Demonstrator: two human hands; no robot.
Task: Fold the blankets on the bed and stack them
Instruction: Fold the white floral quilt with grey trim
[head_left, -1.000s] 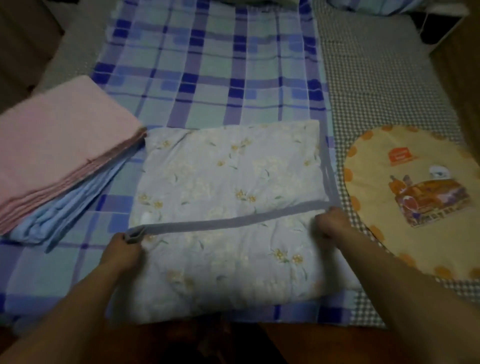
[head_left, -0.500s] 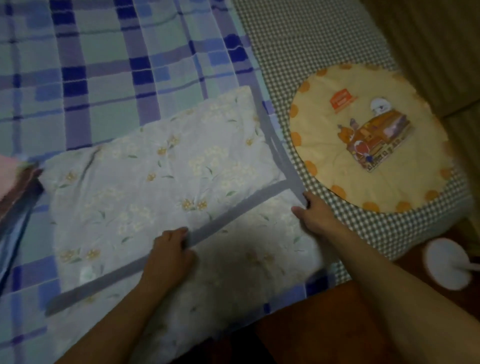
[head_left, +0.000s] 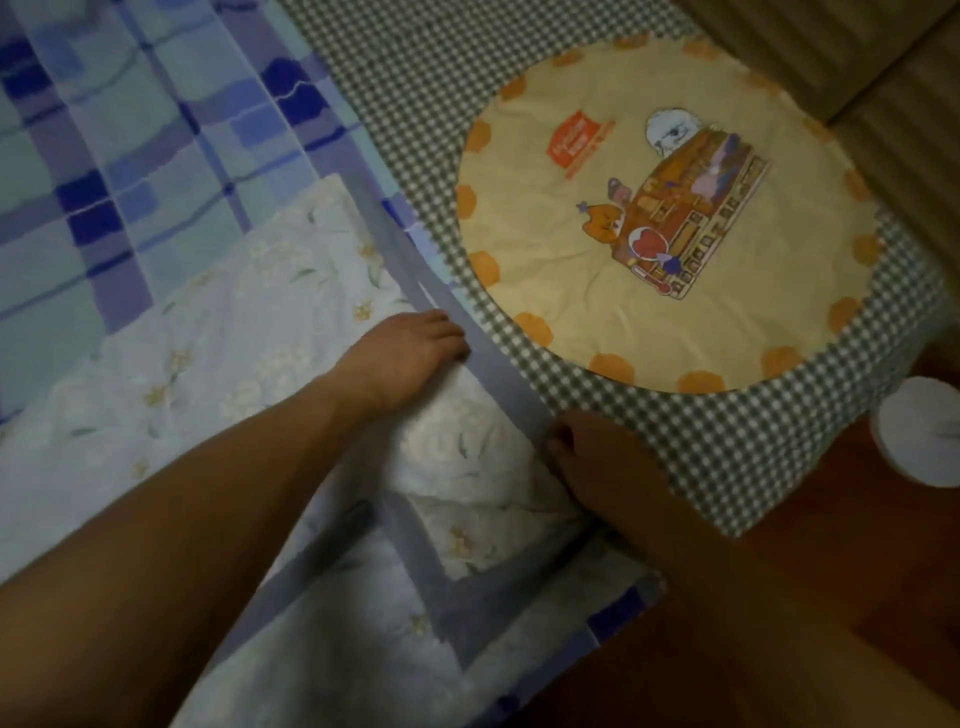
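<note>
Lying folded across the lower left: floral quilt (head_left: 218, 364), on the plaid sheet (head_left: 130, 156), its grey border (head_left: 498, 364) running along the right edge toward 5 o'clock. Resting at centre on the quilt, right by that border: left hand (head_left: 410, 353), palm down, fingers (head_left: 447, 343) together and bent at the tips over the quilt's edge. Gripping the border at 4 o'clock of the left hand: right hand (head_left: 597, 457), fingers (head_left: 558, 441) curled and pinching the cloth. Lying at 2 o'clock on the checked cover (head_left: 415, 78): round yellow cushion (head_left: 649, 208) with a cartoon print, well apart from both hands. Showing at 4 o'clock, off the bed, over the wooden floor (head_left: 831, 571): white round object (head_left: 919, 436), too blurred for telling what.
</note>
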